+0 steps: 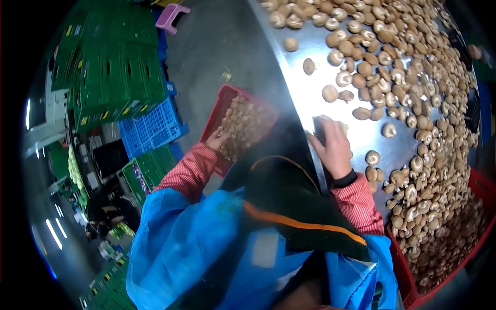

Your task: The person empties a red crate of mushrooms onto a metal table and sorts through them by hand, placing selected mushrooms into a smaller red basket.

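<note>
My left hand [217, 140] reaches over the near-left rim of a red crate [219, 109] on the floor. Its fingers are slightly apart, at the shiitake mushrooms [243, 124] that fill the crate; I see nothing clearly held. On the left edge of a shiny metal table [302, 95] rests my right hand [335, 150], thumb spread away from the fingers. Its fingertips are partly hidden and lie close to a few loose mushrooms. Many more shiitake mushrooms [382, 67] cover the table's far and right parts, caps and pale stems showing.
A larger red crate [400, 263] with mushrooms stands at the table's lower right. On the left are stacked green crates [116, 67], a blue pallet [150, 129] and a pink stool [171, 17]. Another person [106, 209] is near vegetables at the lower left.
</note>
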`<action>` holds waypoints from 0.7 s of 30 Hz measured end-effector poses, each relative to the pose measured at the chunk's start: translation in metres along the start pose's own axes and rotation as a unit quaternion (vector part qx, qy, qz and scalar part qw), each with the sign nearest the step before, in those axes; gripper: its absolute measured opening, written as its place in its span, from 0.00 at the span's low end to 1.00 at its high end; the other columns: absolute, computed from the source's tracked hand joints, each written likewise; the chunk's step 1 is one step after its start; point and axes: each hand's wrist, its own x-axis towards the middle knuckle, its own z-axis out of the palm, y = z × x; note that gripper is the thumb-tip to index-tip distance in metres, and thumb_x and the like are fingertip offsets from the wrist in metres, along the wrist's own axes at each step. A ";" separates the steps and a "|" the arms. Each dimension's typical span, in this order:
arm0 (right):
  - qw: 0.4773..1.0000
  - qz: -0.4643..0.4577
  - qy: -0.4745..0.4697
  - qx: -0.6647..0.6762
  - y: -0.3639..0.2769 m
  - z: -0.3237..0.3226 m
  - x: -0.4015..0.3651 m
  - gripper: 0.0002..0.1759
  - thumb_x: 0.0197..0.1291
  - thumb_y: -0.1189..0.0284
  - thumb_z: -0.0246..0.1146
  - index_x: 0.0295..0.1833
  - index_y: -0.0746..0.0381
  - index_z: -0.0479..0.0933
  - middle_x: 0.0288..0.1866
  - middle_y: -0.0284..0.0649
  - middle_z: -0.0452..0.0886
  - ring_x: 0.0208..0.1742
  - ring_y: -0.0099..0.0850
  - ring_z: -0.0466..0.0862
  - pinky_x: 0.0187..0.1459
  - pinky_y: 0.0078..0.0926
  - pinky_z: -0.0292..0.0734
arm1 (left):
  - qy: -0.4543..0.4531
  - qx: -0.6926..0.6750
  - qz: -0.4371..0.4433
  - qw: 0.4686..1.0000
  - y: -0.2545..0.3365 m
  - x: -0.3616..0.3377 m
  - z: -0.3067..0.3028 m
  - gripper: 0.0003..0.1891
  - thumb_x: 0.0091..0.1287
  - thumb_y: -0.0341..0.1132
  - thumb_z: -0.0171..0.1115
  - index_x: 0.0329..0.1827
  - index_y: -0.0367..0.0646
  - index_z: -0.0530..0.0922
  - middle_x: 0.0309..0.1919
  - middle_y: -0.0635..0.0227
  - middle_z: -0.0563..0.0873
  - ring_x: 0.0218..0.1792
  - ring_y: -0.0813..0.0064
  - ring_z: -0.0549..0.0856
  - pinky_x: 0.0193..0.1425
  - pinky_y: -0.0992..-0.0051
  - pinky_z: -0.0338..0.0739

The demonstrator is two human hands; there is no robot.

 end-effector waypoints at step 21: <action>0.982 0.017 0.022 -0.187 -0.008 0.061 -0.051 0.24 0.64 0.66 0.67 0.59 0.67 0.70 0.46 0.53 0.75 0.47 0.53 0.79 0.43 0.47 0.77 | 0.067 -0.108 -0.158 0.979 -0.380 -0.153 -0.022 0.21 0.70 0.44 0.66 0.60 0.42 0.82 0.46 0.64 0.88 0.45 0.71 0.86 0.52 0.70 0.81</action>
